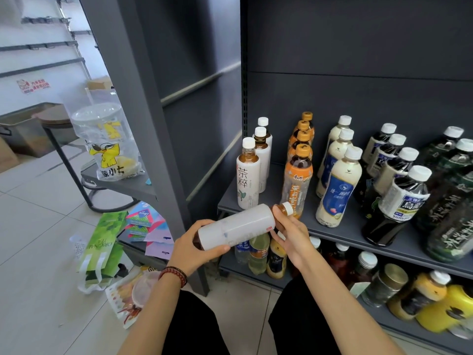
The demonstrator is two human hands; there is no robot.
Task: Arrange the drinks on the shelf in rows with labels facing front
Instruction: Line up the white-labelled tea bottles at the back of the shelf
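Observation:
I hold a white-label tea bottle (pixel 238 226) sideways in front of the grey shelf (pixel 343 226), its white cap pointing right. My left hand (pixel 197 245) grips its base end and my right hand (pixel 289 234) grips its neck. On the shelf stand rows running front to back: three matching white-label tea bottles (pixel 247 175) at the left, orange-label tea bottles (pixel 297 180), cream milk-tea bottles with blue labels (pixel 335 193), dark oolong bottles (pixel 399 198) and dark green-label bottles (pixel 450 213) at the right.
A lower shelf (pixel 399 326) carries mixed bottles and yellow drinks. Left of the shelf's grey upright (pixel 163 149) a green paper bag (pixel 102 247), packets and a plastic lid lie on the tiled floor. A clear printed bag (pixel 107 147) sits on a small grey stand.

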